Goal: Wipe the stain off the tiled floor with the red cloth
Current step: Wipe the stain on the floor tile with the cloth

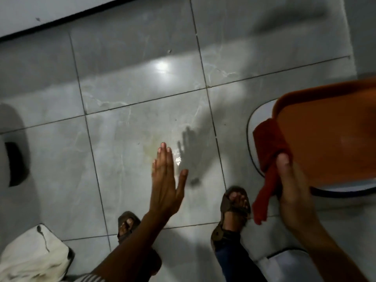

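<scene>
Red cloth folded, seemingly pinched by right hand

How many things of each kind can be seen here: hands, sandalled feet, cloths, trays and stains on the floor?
Bare hands: 2, the open left hand and the right hand
Feet in brown sandals: 2
Red cloth: 1
Orange plastic tray: 1
Yellowish stain on the grey tiled floor: 1
Total: 7
</scene>
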